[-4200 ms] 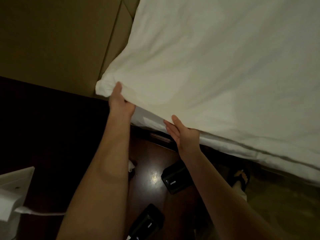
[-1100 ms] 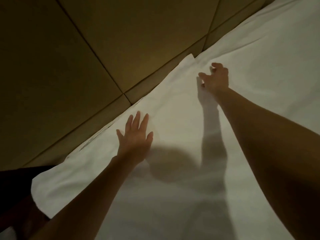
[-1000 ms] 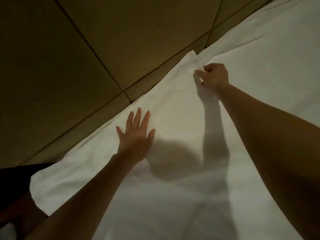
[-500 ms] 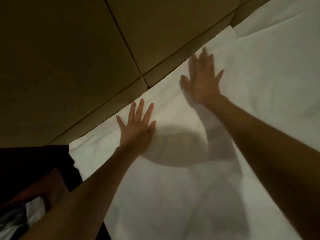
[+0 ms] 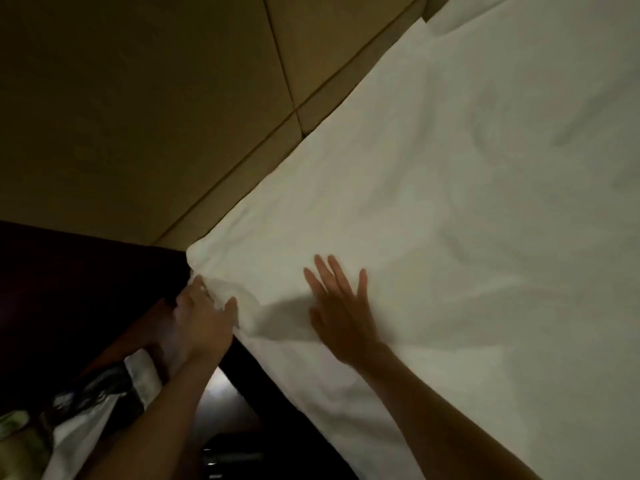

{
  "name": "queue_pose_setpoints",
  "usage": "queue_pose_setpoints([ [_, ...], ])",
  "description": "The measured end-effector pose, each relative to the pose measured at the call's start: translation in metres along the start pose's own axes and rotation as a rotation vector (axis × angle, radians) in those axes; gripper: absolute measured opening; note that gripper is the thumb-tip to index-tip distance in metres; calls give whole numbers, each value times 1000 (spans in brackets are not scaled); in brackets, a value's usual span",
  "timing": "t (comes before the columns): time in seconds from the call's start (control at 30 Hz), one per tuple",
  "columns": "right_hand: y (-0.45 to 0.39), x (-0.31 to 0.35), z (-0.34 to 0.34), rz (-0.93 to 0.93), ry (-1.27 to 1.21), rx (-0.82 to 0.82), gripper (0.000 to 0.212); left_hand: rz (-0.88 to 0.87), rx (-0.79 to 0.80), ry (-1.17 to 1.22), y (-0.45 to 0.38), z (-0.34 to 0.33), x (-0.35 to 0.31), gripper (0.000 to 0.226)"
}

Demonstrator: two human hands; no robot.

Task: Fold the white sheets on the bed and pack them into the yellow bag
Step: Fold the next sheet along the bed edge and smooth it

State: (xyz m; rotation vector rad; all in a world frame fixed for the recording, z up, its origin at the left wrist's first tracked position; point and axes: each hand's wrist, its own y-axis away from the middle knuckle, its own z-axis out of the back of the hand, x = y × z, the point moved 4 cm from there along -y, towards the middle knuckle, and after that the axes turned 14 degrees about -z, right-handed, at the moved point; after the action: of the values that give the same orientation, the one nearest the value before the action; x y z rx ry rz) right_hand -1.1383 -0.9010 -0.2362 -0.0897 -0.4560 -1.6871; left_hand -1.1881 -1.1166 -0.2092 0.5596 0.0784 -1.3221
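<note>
A white sheet (image 5: 450, 209) lies spread over the bed and fills the right half of the view. Its near left corner sits by the headboard. My left hand (image 5: 202, 322) is at the bed's left edge just below that corner, with fingers curled into a bunched fold of the sheet. My right hand (image 5: 341, 313) lies flat on the sheet a little to the right, fingers straight and spread. The yellow bag is not in view.
A padded beige headboard (image 5: 145, 109) runs along the sheet's upper left edge. Dark wood furniture (image 5: 69, 289) stands left of the bed. Crumpled white and patterned material (image 5: 86, 403) lies at the lower left. A dark object (image 5: 235, 459) sits low beside the bed.
Both hands have slid back from the headboard edge toward the near corner. My left hand went from pressing flat to gripping the sheet's edge. The right hand stays flat.
</note>
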Motion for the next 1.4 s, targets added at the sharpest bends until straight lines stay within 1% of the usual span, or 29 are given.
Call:
queue_pose_setpoints([
  [0.07, 43, -4, -6, -62, 19, 27, 67, 117, -39, 246, 21, -9, 1, 67],
  [0.17, 88, 8, -17, -166, 80, 102, 82, 317, -8, 711, 57, -34, -13, 50],
  [0.23, 109, 17, -21, -211, 108, 128, 90, 443, 18, 887, 82, -50, -22, 45],
  [0.27, 118, 20, -22, -218, 115, 119, 88, 499, 50, 944, 95, -60, -22, 43],
  [0.33, 139, 24, -22, -220, 95, 86, 80, 572, 170, 1009, 117, -77, -22, 39],
  [0.37, 149, 22, -26, -224, 88, 78, 82, 579, 209, 1013, 125, -80, -20, 39],
  [0.4, 160, 17, -29, -239, 93, 83, 89, 570, 207, 1014, 128, -82, -19, 41],
  [0.43, 171, 9, -32, -266, 103, 94, 101, 551, 180, 1006, 127, -79, -17, 44],
  [0.47, 183, 1, -35, -309, 104, 114, 113, 514, 152, 994, 124, -76, -15, 47],
  [0.5, 194, -9, -33, -370, 96, 110, 120, 478, 122, 1002, 118, -71, -14, 50],
  [0.53, 205, -22, -30, -433, 93, 87, 119, 443, 103, 1017, 113, -69, -13, 51],
  [0.6, 227, -47, -28, -498, 102, -2, 109, 412, 76, 1043, 110, -67, -14, 50],
  [0.67, 247, -65, -27, -515, 112, -54, 108, 458, 51, 1096, 122, -74, -15, 47],
  [0.73, 262, -76, -32, -537, 84, -64, 114, 530, 87, 1152, 150, -89, -23, 41],
  [0.8, 274, -80, -32, -574, 14, -96, 105, 536, 204, 1210, 185, -110, -34, 32],
  [0.9, 294, -79, -23, -642, -25, -178, 81, 487, 401, 1152, 243, -148, -44, 35],
  [0.97, 311, -80, -20, -665, -36, -159, 72, 493, 508, 1128, 281, -168, -49, 40],
  [1.0, 319, -82, -18, -669, -15, -135, 70, 499, 531, 1124, 296, -174, -52, 40],
  [1.03, 326, -86, -19, -677, 10, -114, 68, 495, 533, 1120, 306, -178, -54, 39],
  [1.13, 335, -104, -15, -709, 3, -28, 51, 453, 502, 1152, 308, -177, -61, 34],
  [1.17, 334, -107, -13, -691, -19, -19, 47, 432, 482, 1169, 303, -174, -63, 32],
  [1.23, 332, -106, -11, -597, -94, 5, 41, 408, 446, 1194, 296, -169, -63, 33],
  [1.3, 337, -100, -24, -492, -211, 109, 24, 431, 427, 1197, 301, -168, -60, 32],
  [1.33, 344, -97, -33, -483, -231, 226, 16, 457, 416, 1193, 307, -170, -57, 31],
  [1.37, 354, -96, -41, -516, -284, 346, 14, 487, 422, 1188, 315, -174, -56, 33],
  [1.4, 364, -95, -47, -592, -402, 417, 15, 512, 449, 1185, 323, -179, -55, 35],
])
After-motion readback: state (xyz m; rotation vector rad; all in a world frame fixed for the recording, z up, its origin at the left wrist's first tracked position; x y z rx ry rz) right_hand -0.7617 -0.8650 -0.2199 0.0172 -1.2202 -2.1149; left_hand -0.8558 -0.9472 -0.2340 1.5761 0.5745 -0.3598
